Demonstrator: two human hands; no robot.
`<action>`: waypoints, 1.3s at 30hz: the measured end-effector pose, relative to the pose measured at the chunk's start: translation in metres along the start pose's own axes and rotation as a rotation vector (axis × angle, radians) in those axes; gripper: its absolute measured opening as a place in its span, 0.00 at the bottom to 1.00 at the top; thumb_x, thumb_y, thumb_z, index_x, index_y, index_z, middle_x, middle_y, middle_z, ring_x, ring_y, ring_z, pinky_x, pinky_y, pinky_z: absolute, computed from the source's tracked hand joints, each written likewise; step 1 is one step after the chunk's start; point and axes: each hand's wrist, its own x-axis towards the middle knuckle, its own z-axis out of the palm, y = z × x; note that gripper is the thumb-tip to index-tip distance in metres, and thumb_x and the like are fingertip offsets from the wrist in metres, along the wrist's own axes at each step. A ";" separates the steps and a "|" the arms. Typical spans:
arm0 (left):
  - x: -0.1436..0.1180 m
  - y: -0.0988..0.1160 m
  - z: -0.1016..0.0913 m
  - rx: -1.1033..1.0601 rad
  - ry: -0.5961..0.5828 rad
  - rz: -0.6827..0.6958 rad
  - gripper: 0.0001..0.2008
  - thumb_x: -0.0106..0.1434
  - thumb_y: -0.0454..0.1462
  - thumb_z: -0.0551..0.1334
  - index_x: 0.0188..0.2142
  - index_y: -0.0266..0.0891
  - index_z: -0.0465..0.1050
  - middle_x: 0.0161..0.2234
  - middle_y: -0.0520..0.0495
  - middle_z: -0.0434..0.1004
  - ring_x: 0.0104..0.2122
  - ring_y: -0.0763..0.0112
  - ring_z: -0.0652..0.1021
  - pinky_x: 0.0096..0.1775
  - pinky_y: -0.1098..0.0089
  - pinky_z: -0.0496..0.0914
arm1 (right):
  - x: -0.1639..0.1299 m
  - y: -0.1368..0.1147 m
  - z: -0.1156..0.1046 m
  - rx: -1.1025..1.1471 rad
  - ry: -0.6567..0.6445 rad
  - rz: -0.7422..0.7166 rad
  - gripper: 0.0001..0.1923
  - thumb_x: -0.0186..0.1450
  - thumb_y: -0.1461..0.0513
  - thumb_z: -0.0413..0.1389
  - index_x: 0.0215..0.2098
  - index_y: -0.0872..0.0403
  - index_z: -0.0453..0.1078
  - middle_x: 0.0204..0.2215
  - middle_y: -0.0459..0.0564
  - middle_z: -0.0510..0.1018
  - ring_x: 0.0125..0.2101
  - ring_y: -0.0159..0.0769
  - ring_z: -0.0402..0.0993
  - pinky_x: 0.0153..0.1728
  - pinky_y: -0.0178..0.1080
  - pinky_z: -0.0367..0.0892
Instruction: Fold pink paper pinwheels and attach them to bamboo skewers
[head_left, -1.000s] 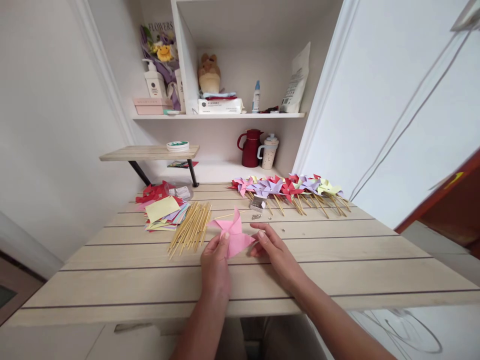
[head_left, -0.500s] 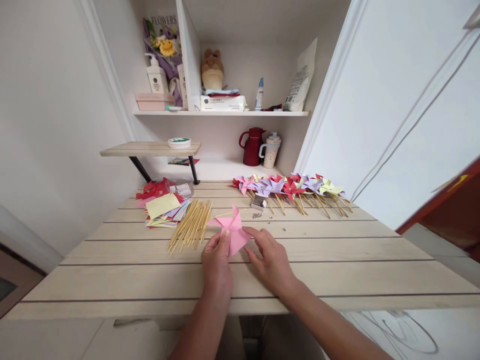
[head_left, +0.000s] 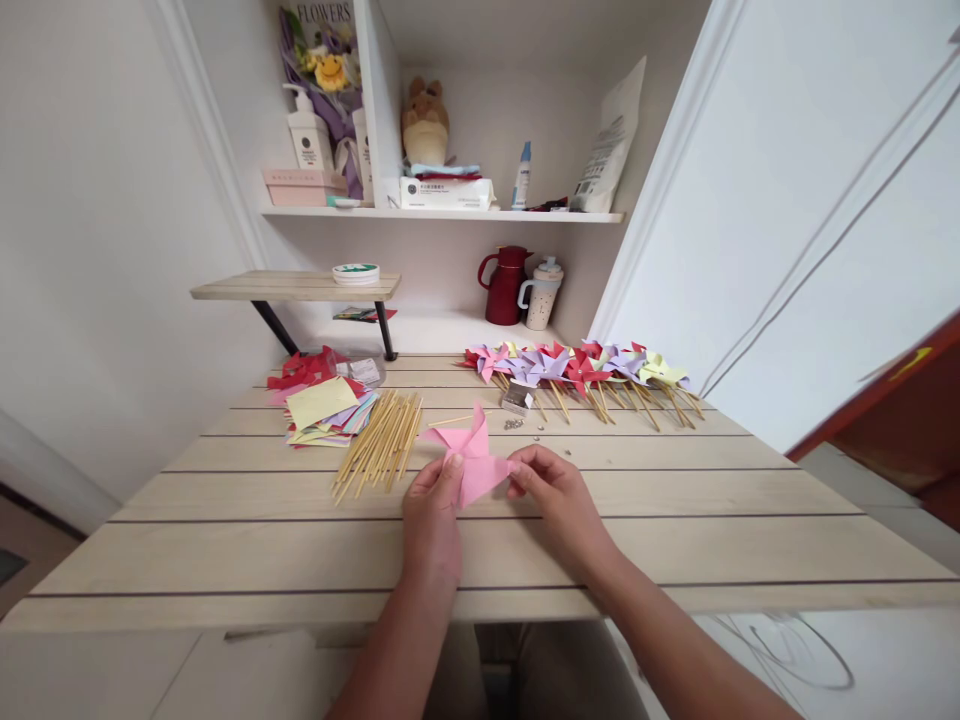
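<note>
A pink paper pinwheel (head_left: 472, 462) is held above the table between both hands, its blades folded toward the middle. My left hand (head_left: 435, 505) is closed on its lower left side, thumb pressed near the centre. With thumb and forefinger, my right hand (head_left: 551, 487) pinches the tip of the right-hand blade. Just beyond the pinwheel lie small metal pins (head_left: 514, 424) in a little heap, beside a small clear box (head_left: 517, 398). Left of my left hand is a loose bundle of wooden sticks (head_left: 381, 440).
Coloured paper sheets (head_left: 322, 405) are stacked at the left, by a clear plastic container (head_left: 364, 371). Finished pinwheels on sticks (head_left: 585, 370) lie in a row at the back right. A red jug (head_left: 506, 287) and a tumbler (head_left: 541, 295) stand behind. A small raised shelf (head_left: 292, 286) is at the back left.
My right hand has gone from spread fingers touching the blade to a pinch on its tip, shifting slightly right. My left hand keeps its hold. The view has tilted slightly down.
</note>
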 end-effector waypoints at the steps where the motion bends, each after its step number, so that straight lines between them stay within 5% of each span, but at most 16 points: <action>1: 0.000 -0.001 0.000 0.012 -0.004 0.009 0.11 0.50 0.41 0.73 0.31 0.38 0.80 0.27 0.51 0.79 0.29 0.72 0.74 0.36 0.72 0.66 | 0.000 -0.002 0.001 0.023 -0.012 0.031 0.13 0.61 0.52 0.62 0.28 0.52 0.71 0.24 0.45 0.73 0.25 0.35 0.71 0.31 0.39 0.67; 13: -0.005 -0.003 0.001 0.114 -0.136 -0.015 0.12 0.51 0.42 0.73 0.32 0.37 0.81 0.26 0.50 0.79 0.28 0.73 0.74 0.34 0.72 0.67 | 0.000 0.001 0.003 0.169 -0.036 0.042 0.12 0.58 0.54 0.66 0.35 0.52 0.73 0.26 0.45 0.76 0.25 0.33 0.71 0.29 0.38 0.68; 20: -0.006 -0.002 0.003 0.109 -0.102 -0.009 0.12 0.50 0.42 0.74 0.30 0.36 0.80 0.24 0.53 0.76 0.25 0.77 0.70 0.32 0.75 0.65 | 0.001 0.000 -0.004 0.264 0.158 0.001 0.13 0.63 0.51 0.62 0.39 0.50 0.74 0.30 0.46 0.75 0.30 0.34 0.70 0.35 0.38 0.66; 25: -0.009 0.000 0.004 0.182 -0.107 -0.013 0.13 0.48 0.42 0.74 0.30 0.36 0.81 0.26 0.51 0.77 0.27 0.75 0.72 0.34 0.73 0.66 | 0.003 -0.002 -0.003 0.403 -0.006 0.152 0.23 0.54 0.53 0.69 0.46 0.50 0.75 0.25 0.43 0.74 0.27 0.33 0.68 0.32 0.37 0.63; 31: -0.011 0.002 0.005 0.269 -0.106 -0.010 0.14 0.48 0.44 0.74 0.30 0.36 0.82 0.27 0.49 0.78 0.29 0.72 0.72 0.35 0.71 0.66 | 0.000 -0.006 -0.002 0.300 -0.026 0.156 0.16 0.53 0.54 0.70 0.23 0.55 0.71 0.19 0.41 0.67 0.22 0.29 0.59 0.27 0.35 0.54; 39: -0.012 0.004 0.007 0.307 -0.115 0.013 0.14 0.48 0.44 0.74 0.30 0.35 0.83 0.27 0.48 0.79 0.29 0.72 0.72 0.35 0.72 0.66 | 0.002 -0.004 -0.003 0.286 -0.003 0.137 0.18 0.52 0.54 0.70 0.22 0.55 0.68 0.20 0.41 0.66 0.23 0.28 0.57 0.27 0.35 0.52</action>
